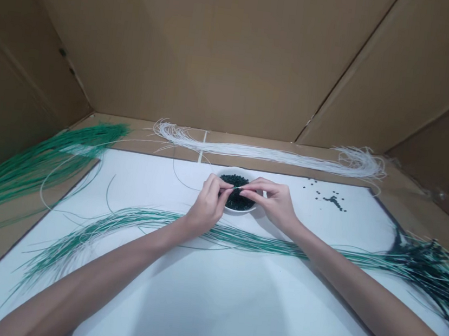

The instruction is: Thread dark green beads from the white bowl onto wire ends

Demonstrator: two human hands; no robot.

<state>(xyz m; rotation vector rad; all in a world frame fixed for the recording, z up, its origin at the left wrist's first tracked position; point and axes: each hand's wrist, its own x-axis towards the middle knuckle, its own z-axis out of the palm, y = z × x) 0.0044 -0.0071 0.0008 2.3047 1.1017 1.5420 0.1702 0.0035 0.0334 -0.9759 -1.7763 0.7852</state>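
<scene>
Both hands meet over a small white bowl filled with dark green beads. My left hand pinches a thin white cord whose loop trails off to the left across the white sheet. My right hand is pinched at the cord's tip, fingertips nearly touching the left hand's; what sits between its fingers is too small to make out. Under both wrists lies a long bundle of green cords.
A bundle of white cords lies along the back. Another bunch of green cords fans out at the left. Loose dark beads are scattered at the right, beaded cord ends pile at the far right. Cardboard walls enclose the workspace.
</scene>
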